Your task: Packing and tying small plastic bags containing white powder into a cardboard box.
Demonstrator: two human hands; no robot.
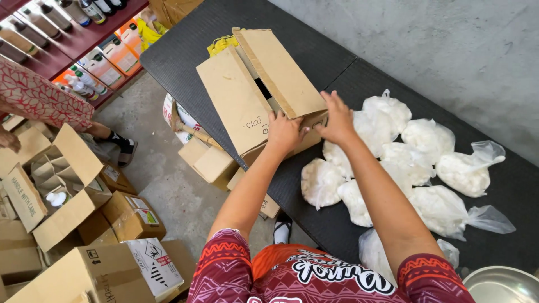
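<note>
A grey concrete floor and a pale plastered wall frame a long black table (185, 50) that runs from the upper centre of the frame down to the lower right. On it, at upper centre, sits one brown cardboard box (252, 90) with its two long top flaps folded down almost shut, a narrow dark gap between them and something yellow showing at its far end.

Both hands rest flat on the box's near end: the left hand (284, 133) lies with fingers spread on the left flap, the right hand (338, 118) presses open-palmed on the right flap's near corner. Neither grips anything. Judging by this, the box is nearly closed but not sealed; no tape is visible.

To the right of the box lie clear plastic bags of white pieces (387, 163), about eleven, knotted, all outside the box.

At lower right one metal bowl (502, 286) peeks in. On the floor at left stand several open cartons (62, 185), at least six. Upper left, red shelves (73, 42) hold rows of bottles, too many to count.
</note>
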